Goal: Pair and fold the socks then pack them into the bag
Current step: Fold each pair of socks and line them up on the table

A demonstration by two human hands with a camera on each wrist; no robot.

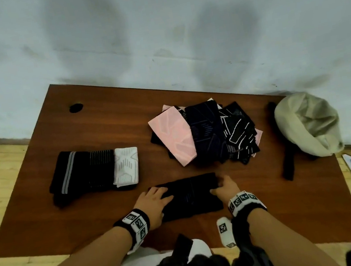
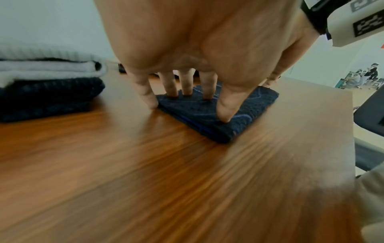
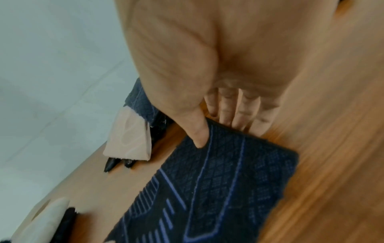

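Navy sock pair [image 1: 190, 196], folded, pressed flat by left hand [image 1: 155, 201]; right hand [image 1: 224, 188] pinches its edge. Uneven lifting could unfold it.

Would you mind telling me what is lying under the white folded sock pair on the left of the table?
The white folded pair rests on darker folded socks, black with grey stripes. How many pairs lie beneath is covered.
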